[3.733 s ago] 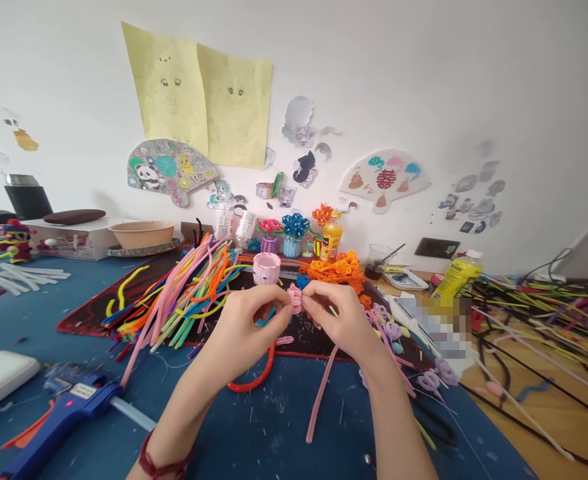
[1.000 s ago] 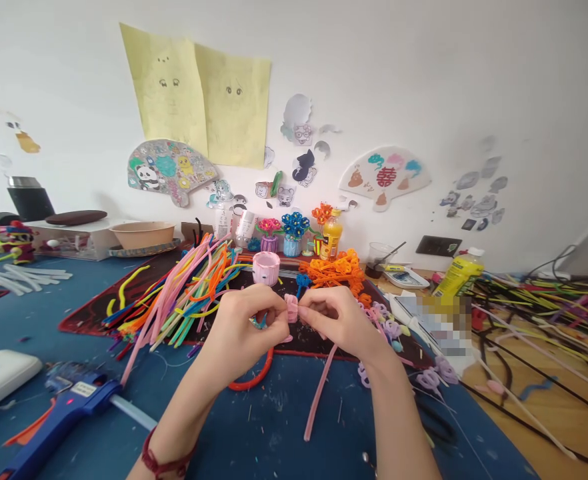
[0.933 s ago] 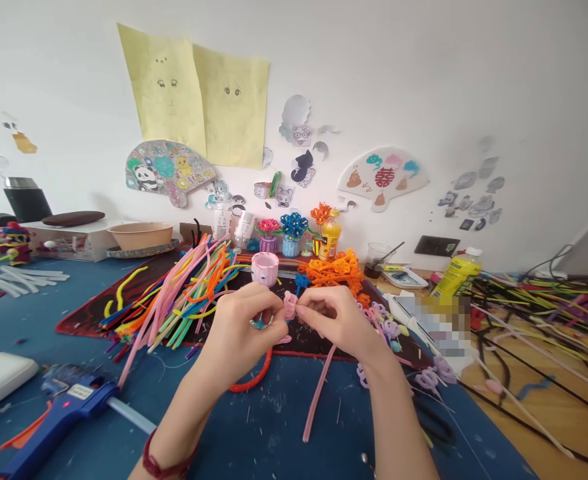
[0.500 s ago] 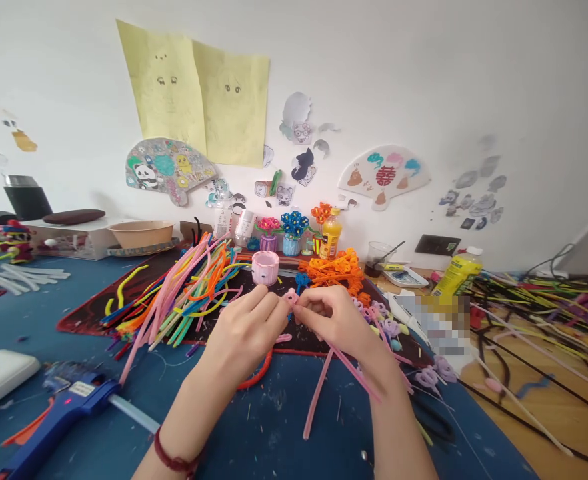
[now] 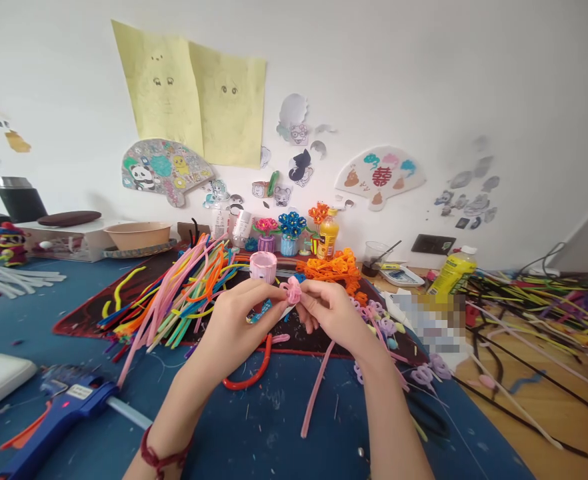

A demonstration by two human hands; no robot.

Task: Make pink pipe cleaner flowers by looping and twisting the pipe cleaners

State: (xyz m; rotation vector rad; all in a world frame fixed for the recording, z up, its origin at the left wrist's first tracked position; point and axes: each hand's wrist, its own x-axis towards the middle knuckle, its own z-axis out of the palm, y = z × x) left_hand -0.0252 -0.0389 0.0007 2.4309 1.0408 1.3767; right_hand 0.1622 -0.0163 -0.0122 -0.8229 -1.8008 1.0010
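Note:
A small looped pink pipe-cleaner flower [image 5: 292, 291] is pinched between both hands at the middle of the view. My left hand [image 5: 241, 317] grips its left side with thumb and forefinger. On the other side, my right hand [image 5: 330, 310] holds it with the fingertips, other fingers curled below. Just behind the hands stands a pink pipe-cleaner pot [image 5: 263, 267]. A loose pink pipe cleaner [image 5: 318, 390] lies on the blue mat in front of my right hand, and a red bent pipe cleaner [image 5: 248, 384] curves below my left wrist.
Bundled coloured pipe cleaners [image 5: 184, 287] lie to the left, with a blue glue gun [image 5: 69, 417] nearer. Orange pipe-cleaner pieces [image 5: 331, 272] and lilac flowers [image 5: 424, 373] are at the right. Finished flower pots [image 5: 289, 245] and an orange drink bottle [image 5: 329, 235] line the wall.
Both hands have turned, and the flower's loops now show more fully between the fingertips. The pink strand that hung below my right hand is no longer visible there. The view has shifted slightly.

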